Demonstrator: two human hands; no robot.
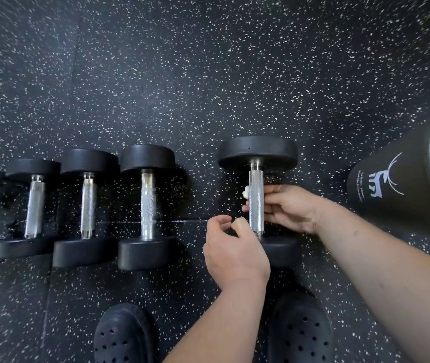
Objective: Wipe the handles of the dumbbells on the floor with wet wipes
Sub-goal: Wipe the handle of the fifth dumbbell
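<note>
Dumbbells are lying in a row on the floor. Left hand is hovering by the last handle, fingers loosely curled, holding nothing. Right hand is gripping that handle, squeezing a wet wipe against it.

loads of open speckled floor beyond the dumbbell row, decent gap between fourth dumbbell and rightmost dumbbell, deer-logo cylinder crowding the right edge, clogs at near edge
</note>
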